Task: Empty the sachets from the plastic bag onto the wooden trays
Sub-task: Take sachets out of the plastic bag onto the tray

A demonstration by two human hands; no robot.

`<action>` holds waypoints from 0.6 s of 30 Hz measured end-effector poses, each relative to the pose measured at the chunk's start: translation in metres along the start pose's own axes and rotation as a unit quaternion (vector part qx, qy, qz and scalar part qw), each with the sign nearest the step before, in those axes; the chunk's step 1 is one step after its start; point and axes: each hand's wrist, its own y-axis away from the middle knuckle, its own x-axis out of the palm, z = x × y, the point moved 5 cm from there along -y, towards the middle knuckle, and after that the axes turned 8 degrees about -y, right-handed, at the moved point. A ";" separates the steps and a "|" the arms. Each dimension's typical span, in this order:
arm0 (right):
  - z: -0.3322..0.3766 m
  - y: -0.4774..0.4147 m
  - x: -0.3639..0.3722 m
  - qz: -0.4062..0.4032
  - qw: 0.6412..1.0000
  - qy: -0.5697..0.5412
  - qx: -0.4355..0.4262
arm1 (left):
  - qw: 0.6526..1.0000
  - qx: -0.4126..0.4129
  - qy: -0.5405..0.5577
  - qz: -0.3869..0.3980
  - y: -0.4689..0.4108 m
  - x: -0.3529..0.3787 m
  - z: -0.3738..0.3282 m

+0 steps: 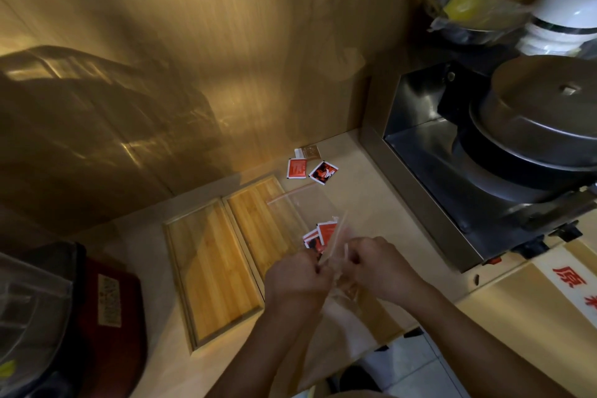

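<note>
Both forearms reach in from the bottom edge and converge over the pale bench, wrists nearly meeting. The left hand is curled into a loose fist with knuckles up, its grip pinched on one edge of a clear plastic bag; the right hand mirrors it just beside, fingers folded in and its grip clenched on the opposite edge of the same bag. Between the two hands the film is bunched and pulled taut, and the rest of the bag hangs crumpled below the wrists toward the bench edge. Several red-and-white sachets sit inside the bag just above the left hand's fingers, over the near end of the right tray. Beyond them a second clear bag with a red zip strip lies flat, partly on that tray. Two wooden trays lie side by side, touching along their long edges: the left tray and the right tray, both showing bare wood apart from what overlaps them. Farther back, near the wooden wall, three loose sachets rest on the bench, well apart from the trays. To the right stands a steel appliance with a round domed lid; at far left a dark red case sits near the corner.
</note>
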 end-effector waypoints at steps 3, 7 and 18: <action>-0.002 0.002 0.002 -0.019 1.000 0.015 0.008 | 0.998 -0.050 0.027 -0.018 0.004 0.006 0.001; 0.000 0.009 0.016 0.105 0.994 0.011 -0.031 | 0.993 -0.019 0.116 0.006 0.004 0.009 -0.001; 0.000 0.011 0.006 -0.043 0.987 0.082 -0.135 | 0.997 0.015 0.054 -0.051 0.005 0.005 -0.005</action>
